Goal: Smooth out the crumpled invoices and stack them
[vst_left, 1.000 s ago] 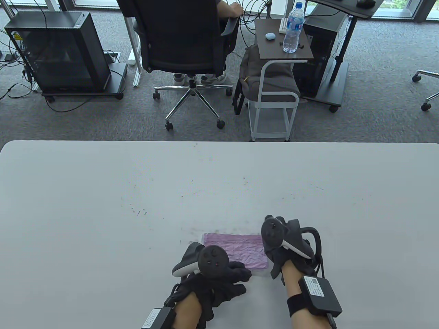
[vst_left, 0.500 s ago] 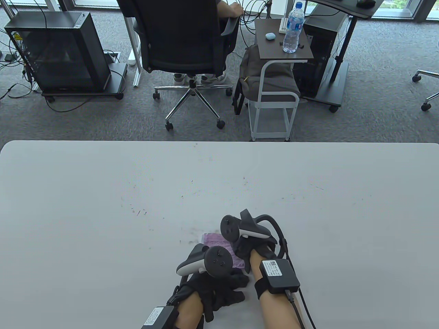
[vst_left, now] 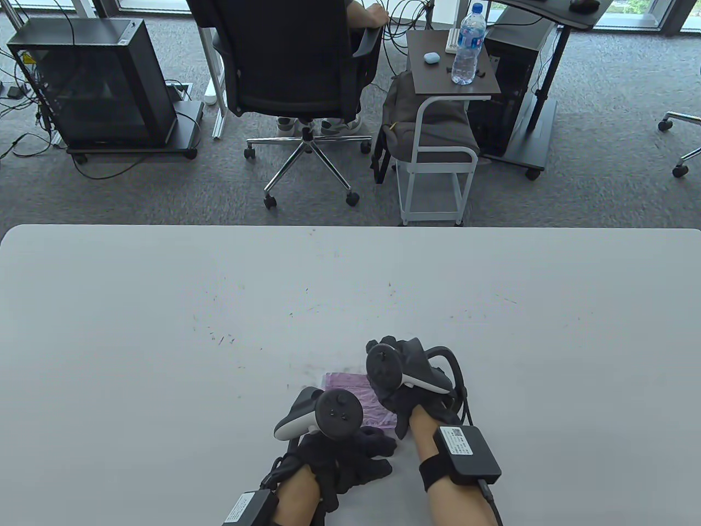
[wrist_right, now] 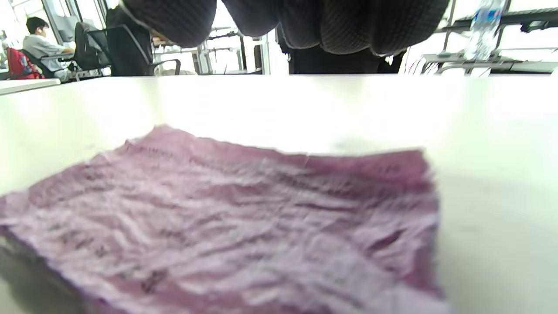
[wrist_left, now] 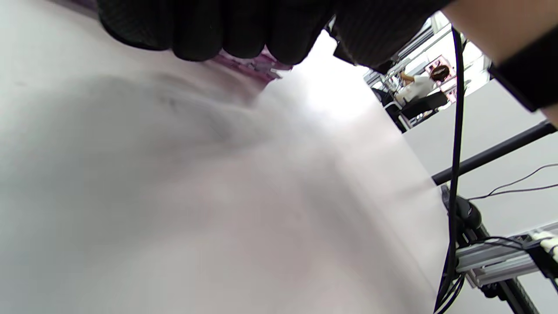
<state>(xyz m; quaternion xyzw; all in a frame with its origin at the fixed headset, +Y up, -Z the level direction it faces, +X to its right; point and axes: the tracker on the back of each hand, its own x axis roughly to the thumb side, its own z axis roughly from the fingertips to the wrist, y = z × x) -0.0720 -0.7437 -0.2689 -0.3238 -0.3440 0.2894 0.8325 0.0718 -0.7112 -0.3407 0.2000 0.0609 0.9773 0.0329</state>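
One crinkled pink invoice (vst_left: 350,390) lies flat on the white table (vst_left: 164,329) near the front edge. My left hand (vst_left: 372,444) presses its fingers on the invoice's near edge; in the left wrist view the fingers (wrist_left: 218,35) lie over the pink paper (wrist_left: 255,67). My right hand (vst_left: 402,405) lies over the right part of the invoice and hides it. In the right wrist view the invoice (wrist_right: 244,218) spreads out wrinkled below the right fingers (wrist_right: 331,26), which hang above it.
Beyond the table's far edge stand an office chair (vst_left: 296,66), a small side table (vst_left: 454,71) with a water bottle (vst_left: 468,44), and a black computer case (vst_left: 93,82).
My right hand swept left from the invoice's right edge across the sheet, then slid slightly back to the right. My left hand stayed on the near edge.
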